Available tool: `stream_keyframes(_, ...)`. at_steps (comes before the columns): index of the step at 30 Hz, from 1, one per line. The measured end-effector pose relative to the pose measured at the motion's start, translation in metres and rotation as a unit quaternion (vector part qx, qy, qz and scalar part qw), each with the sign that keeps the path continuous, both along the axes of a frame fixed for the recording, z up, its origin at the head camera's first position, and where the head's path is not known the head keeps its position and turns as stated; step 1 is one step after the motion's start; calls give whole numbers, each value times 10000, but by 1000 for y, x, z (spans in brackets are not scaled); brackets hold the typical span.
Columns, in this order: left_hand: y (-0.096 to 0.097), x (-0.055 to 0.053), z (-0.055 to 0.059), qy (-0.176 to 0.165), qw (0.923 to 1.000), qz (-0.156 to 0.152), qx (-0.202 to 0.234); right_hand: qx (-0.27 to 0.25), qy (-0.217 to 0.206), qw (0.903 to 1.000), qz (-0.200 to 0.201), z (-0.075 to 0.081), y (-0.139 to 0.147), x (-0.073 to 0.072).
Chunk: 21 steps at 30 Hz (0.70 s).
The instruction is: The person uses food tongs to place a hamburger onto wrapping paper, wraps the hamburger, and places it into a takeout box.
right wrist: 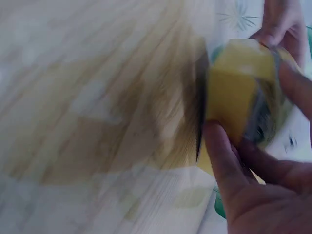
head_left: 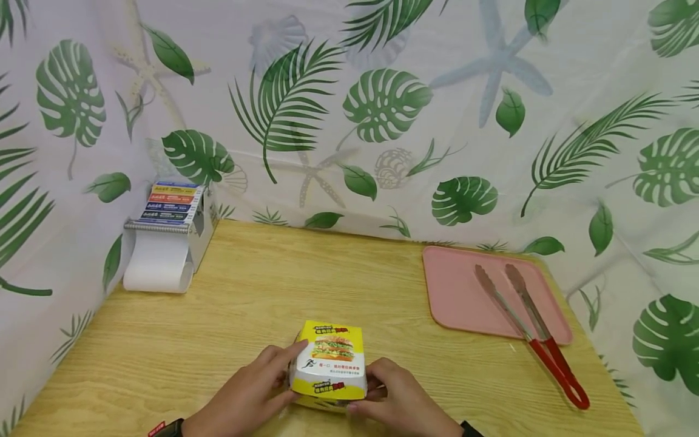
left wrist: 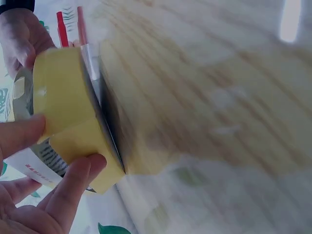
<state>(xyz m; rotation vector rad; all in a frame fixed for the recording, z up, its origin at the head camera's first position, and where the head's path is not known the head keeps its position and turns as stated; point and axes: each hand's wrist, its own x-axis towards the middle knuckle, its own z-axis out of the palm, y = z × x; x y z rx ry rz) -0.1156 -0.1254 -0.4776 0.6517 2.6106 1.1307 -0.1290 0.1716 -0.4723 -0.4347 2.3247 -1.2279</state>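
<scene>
A yellow and white cardboard burger box [head_left: 327, 358], printed with a burger picture on its lid, is at the front middle of the table. My left hand [head_left: 248, 388] holds its left side, thumb low near the front corner and fingers along the lid's edge. On the opposite side my right hand [head_left: 404, 397] grips the box with bent fingers and thumb. Both wrist views show the yellow lower part of the box [left wrist: 66, 92] close over the wooden tabletop, with fingertips of each hand pressed against it. The lid lies over the box; its inside is hidden.
At the right lies a pink tray [head_left: 453, 297], with metal tongs [head_left: 554, 358] across it, their red handles reaching past its front edge. A spiral-bound flip stand [head_left: 169, 212] with colored strips and curled white paper stands back left. Leaf-printed sheeting [head_left: 327, 200] borders the table.
</scene>
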Motion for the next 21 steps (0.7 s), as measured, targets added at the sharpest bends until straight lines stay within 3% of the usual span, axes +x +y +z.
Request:
stream_keyframes(6,7,-2,3,425,9983,350,-187,511,1211,9904,-425,2,-7,1)
stream_keyframes(11,12,-3,4,416,9970,643,-124,838,1889,9747,-851,-1,-13,3)
stream_keyframes(17,11,-9,4,514,9977,430,39,396,1533,9750,-1562,-1,-17,4)
stream_keyframes(21,8,-15,6,214,9992,193,290,163,1461,9743,-1708,-1,-17,2)
